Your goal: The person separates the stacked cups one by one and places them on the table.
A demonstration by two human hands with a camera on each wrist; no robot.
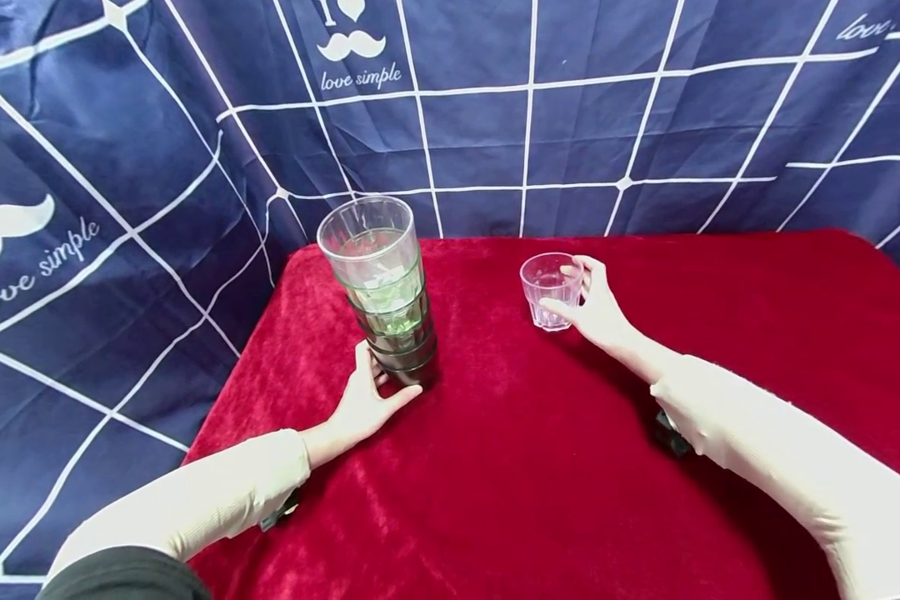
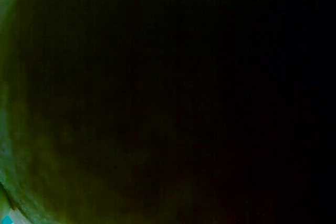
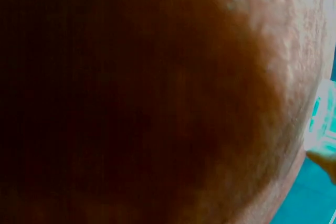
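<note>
At the left of the head view, a tall stack of nested tumblers (image 1: 392, 293) stands on the red cloth, clear at the top and dark green to blackish lower down. My left hand (image 1: 358, 404) grips its base, thumb in front and fingers at the left side. To the right, my right hand (image 1: 603, 318) holds a short clear tumbler (image 1: 551, 293) between thumb and fingers. Part of this clear tumbler (image 3: 324, 119) shows at the right wrist view's edge. Dark, blurred surfaces fill most of both wrist views, and the left one shows no hand or cup clearly.
Red velvety cloth (image 1: 510, 467) covers the table. Blue curtains (image 1: 480, 142) with white grid lines hang behind it and along the left side, close to the tumbler stack. Dark wrist devices (image 1: 672, 433) sit under the pale sleeves.
</note>
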